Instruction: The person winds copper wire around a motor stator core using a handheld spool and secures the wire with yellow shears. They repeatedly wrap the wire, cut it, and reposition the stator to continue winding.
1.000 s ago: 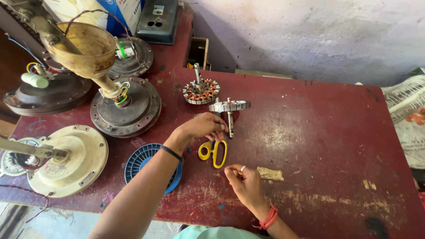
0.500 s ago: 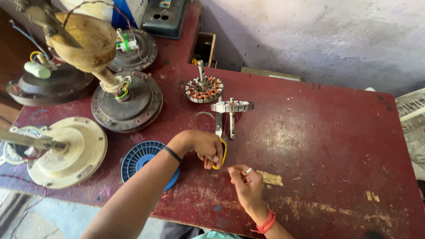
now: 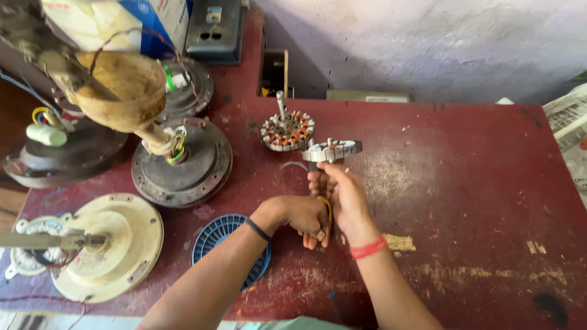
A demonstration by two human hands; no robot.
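The right hand (image 3: 343, 198) has its grip clamped on the shaft of a bare metal stator core (image 3: 331, 150), fingers wrapped round the shaft just under the toothed ring, so the core stands upright above the fist. The left hand (image 3: 304, 217) sits against the right one, touching it at the knuckles, and its grip is closed on a pair of yellow-handled scissors (image 3: 329, 209); only a curve of yellow handle shows between the two hands, and the blades are hidden. A red band circles the right wrist, a black band the left.

Taking the held stator core as the landmark: just behind it and to its left, a wound stator (image 3: 287, 129) with copper coils and a shaft pointing up rests on the red bench (image 3: 477, 201), close to the core but not touching it. Farther left of the core lies a dark round motor housing (image 3: 183, 164), with a brown bell-shaped cover (image 3: 119, 91) on a stem leaning over it and coloured wires at the joint. Below and left of the core, under the left forearm, is a blue ribbed disc (image 3: 220, 235). Well to the left of the core, at the bench's near corner, sits a cream motor housing (image 3: 113, 244) with a rod across it. Behind the core, at the bench's far edge, a small open wooden box (image 3: 273, 72) stands against the wall.
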